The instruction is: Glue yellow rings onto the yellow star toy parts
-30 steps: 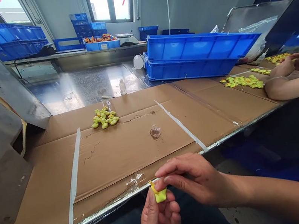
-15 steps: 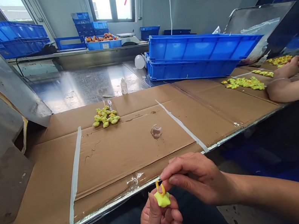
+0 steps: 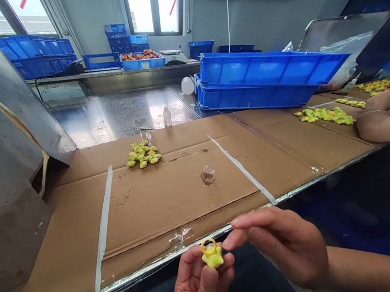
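Both hands were held just past the shiny metal front edge (image 3: 138,275) of the cardboard-covered worktop (image 3: 174,201), with a wide stretch of cardboard beyond it reaching a small clear cup (image 3: 207,175) and a heap of yellow toys (image 3: 143,154). The yellow ring-topped toy (image 3: 212,256) was pinched between the thumb and curled fingers of the left hand (image 3: 200,289). The loosely extended fingers (image 3: 253,228) of the right hand (image 3: 282,246) were just beside it, not gripping. A co-worker's hands (image 3: 385,101) were at the far right.
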Available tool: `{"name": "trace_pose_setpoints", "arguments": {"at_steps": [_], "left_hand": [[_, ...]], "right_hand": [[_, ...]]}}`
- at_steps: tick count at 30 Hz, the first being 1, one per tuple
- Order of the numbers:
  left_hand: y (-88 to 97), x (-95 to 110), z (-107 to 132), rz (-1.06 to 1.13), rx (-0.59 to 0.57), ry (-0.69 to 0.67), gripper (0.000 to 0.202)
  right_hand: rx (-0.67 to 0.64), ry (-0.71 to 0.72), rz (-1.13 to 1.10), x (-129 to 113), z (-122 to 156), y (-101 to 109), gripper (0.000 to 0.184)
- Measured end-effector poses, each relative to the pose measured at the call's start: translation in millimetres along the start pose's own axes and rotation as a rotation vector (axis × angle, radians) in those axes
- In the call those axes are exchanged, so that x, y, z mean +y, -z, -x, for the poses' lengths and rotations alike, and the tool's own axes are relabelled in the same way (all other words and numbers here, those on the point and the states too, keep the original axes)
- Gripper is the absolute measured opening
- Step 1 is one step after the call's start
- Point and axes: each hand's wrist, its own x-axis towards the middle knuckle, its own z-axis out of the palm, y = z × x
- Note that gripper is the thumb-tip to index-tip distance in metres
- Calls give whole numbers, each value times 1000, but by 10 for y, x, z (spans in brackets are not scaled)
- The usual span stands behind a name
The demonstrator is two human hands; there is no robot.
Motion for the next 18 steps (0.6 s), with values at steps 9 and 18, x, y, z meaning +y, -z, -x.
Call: {"name": "trace_pose_setpoints", "arguments": {"at_steps": [9,18], "left_hand": [[24,-66,-14,-98,48,-302,31],[72,-69,-24,-177,107,-355,27]], "right_hand": [[-156,161,200,-49,104,-48,43],[-237,183,333,-24,145,-94,38]]}}
